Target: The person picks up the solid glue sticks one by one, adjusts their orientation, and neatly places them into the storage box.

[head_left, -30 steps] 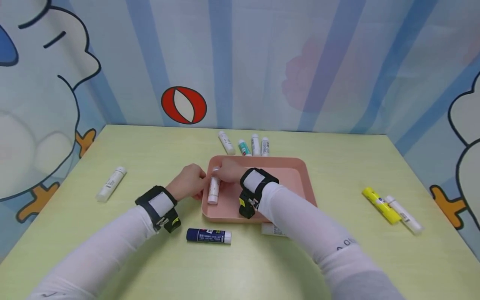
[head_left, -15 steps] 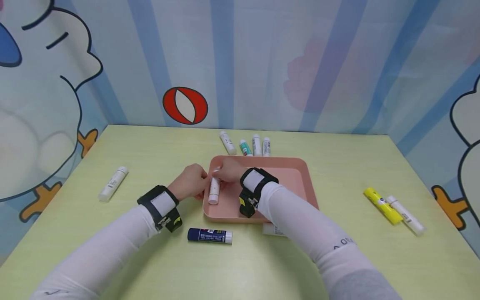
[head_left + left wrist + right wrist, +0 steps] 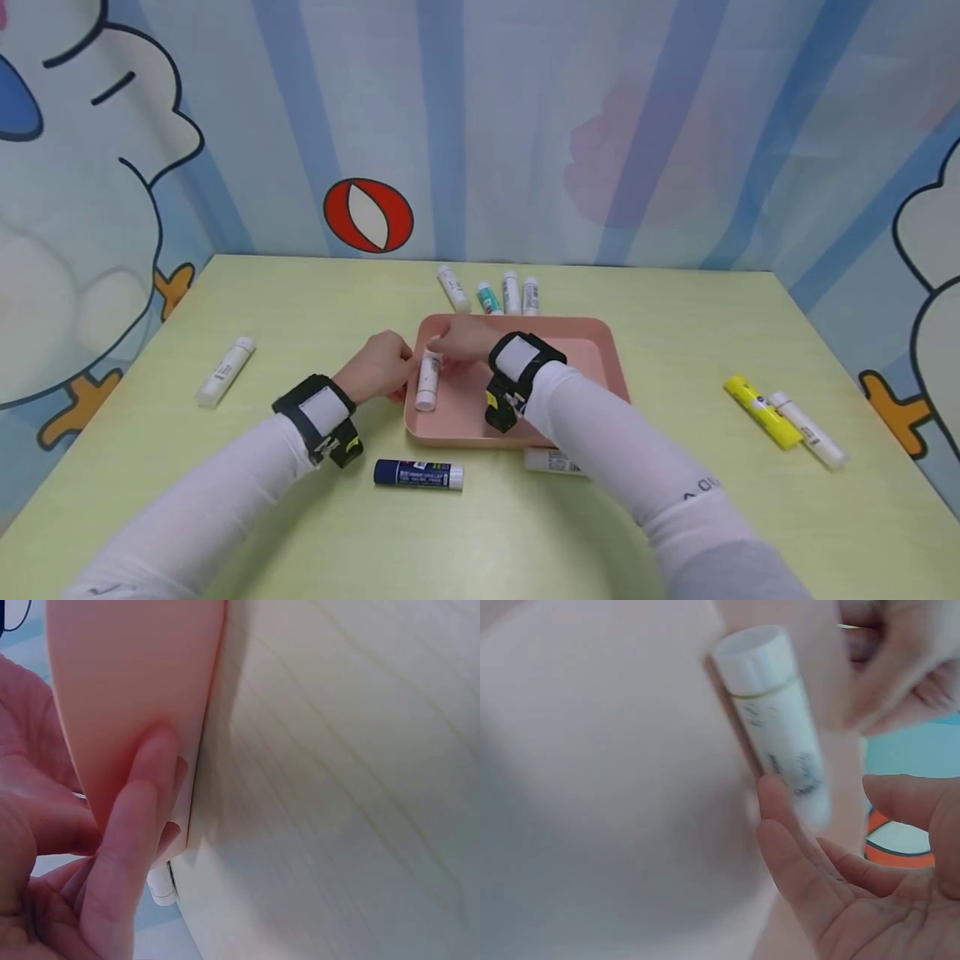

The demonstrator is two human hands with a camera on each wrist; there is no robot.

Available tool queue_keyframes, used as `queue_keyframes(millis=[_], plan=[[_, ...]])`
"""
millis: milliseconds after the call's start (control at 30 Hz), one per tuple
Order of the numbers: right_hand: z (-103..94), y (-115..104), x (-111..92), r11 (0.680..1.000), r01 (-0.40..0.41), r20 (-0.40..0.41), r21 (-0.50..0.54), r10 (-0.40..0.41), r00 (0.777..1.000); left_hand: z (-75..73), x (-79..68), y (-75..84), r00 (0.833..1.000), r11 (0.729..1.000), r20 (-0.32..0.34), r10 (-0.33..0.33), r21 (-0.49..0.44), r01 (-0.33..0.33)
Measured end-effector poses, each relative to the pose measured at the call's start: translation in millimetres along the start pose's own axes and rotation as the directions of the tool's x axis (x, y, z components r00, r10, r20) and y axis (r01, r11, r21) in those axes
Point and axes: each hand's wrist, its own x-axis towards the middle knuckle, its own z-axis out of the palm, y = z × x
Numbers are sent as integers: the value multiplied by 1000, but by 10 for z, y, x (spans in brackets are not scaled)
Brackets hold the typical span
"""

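Observation:
A white glue stick [image 3: 427, 385] lies lengthwise inside the pink tray [image 3: 581, 358], along its left wall. My left hand [image 3: 377, 367] pinches that wall, the thumb over the rim and a finger against the outside [image 3: 154, 754]. My right hand [image 3: 467, 336] is over the tray at the far end of the glue stick. In the right wrist view, the fingertips [image 3: 774, 799] of the right hand touch or nearly touch the glue stick's side, while its thumb stands apart. The glue stick's far end is partly covered in the head view.
A navy glue stick [image 3: 417, 474] and a white tube [image 3: 553, 461] lie before the tray. Several sticks, one teal [image 3: 489, 297], lie behind it. Another white stick [image 3: 225, 372] is far left; a yellow one [image 3: 762, 411] and a white one [image 3: 808, 429] lie right.
My right hand and wrist have shifted slightly to the right. The left hand keeps its place on the tray's wall, and the glue stick in the tray lies as before.

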Motion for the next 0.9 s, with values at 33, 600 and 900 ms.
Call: queue_keyframes(millis=[33,600,900], plan=[[-32,-26,-57,1000,1,-1,7,-1,1000,-2,-2,-6,1000,1000,2,-6,-2,6],[-579,320,-1067,924,378,-102,-57,-382,919,6,-18,-6,999,999,-11,-46,-4,46],[-1068,965,-1603,901,371,-311,-225,-427,849,-9,-66,23,998,998,-16,-57,8,57]])
